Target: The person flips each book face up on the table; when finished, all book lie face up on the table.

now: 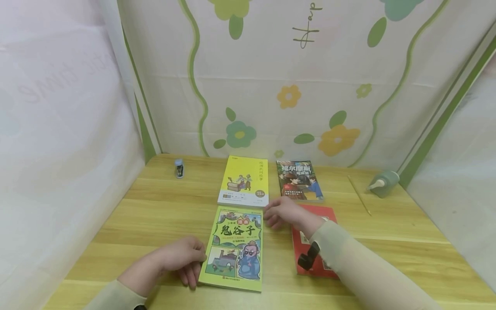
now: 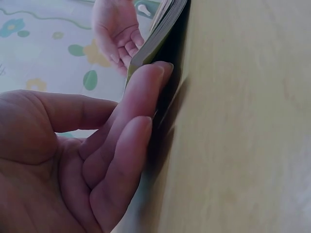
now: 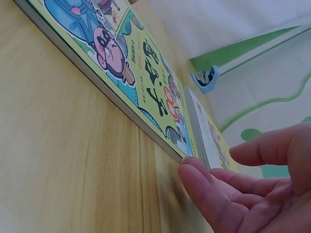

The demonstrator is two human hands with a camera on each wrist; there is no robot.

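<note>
A green comic book (image 1: pixel 231 249) with cartoon figures on its cover lies on the table, in front of a yellow book (image 1: pixel 245 180). My left hand (image 1: pixel 180 258) is at its lower left edge. In the left wrist view, the left fingertips (image 2: pixel 143 85) reach under the book's edge, which stands slightly off the table, with the thumb close to that edge. My right hand (image 1: pixel 284 213) is beside the upper right corner. Its thumb and fingers (image 3: pixel 197 177) are apart in the right wrist view, one fingertip at the corner. A red book (image 1: pixel 315 258) lies partly under the right forearm.
A dark-covered book (image 1: pixel 299 181) lies to the right of the yellow one. At the back left stands a small blue-capped container (image 1: pixel 179 168). A thin stick (image 1: pixel 359 196) and a grey-green bottle (image 1: pixel 383 184) are at the right. Printed cloth hangs around the wooden table (image 1: pixel 155 206).
</note>
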